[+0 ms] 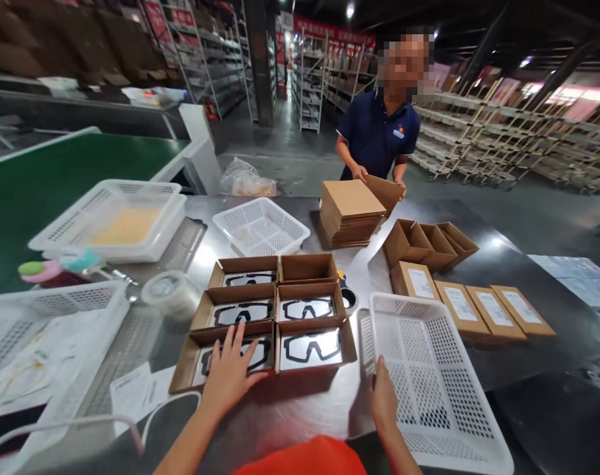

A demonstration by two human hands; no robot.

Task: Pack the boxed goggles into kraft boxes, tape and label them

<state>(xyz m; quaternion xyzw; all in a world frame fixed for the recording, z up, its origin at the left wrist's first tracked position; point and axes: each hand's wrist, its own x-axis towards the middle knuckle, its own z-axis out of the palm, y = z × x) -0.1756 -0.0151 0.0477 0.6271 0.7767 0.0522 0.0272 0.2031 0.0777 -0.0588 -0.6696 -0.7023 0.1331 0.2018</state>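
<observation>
My left hand (232, 368) spreads its fingers over the near-left open cardboard box (183, 361), touching the black-framed glasses (261, 355) in it. Beside that box, another open box (348, 346) holds black-framed glasses (312, 348) on a white sheet. Behind them, more boxes stand in the same block, several with similar glasses; the far-right box (307, 268) shows only brown cardboard inside. At the left rim of a white perforated plastic basket (431, 369), my right hand (385, 398) is closed on the edge, its fingers partly hidden.
Across the metal table a co-worker (381, 132) holds a cardboard piece (386, 192) by a flat cardboard stack (352, 214). Closed labelled boxes (461, 307) and open boxes (408, 244) stand right. White baskets (260, 224), a tape roll (168, 290) and papers (136, 392) lie left.
</observation>
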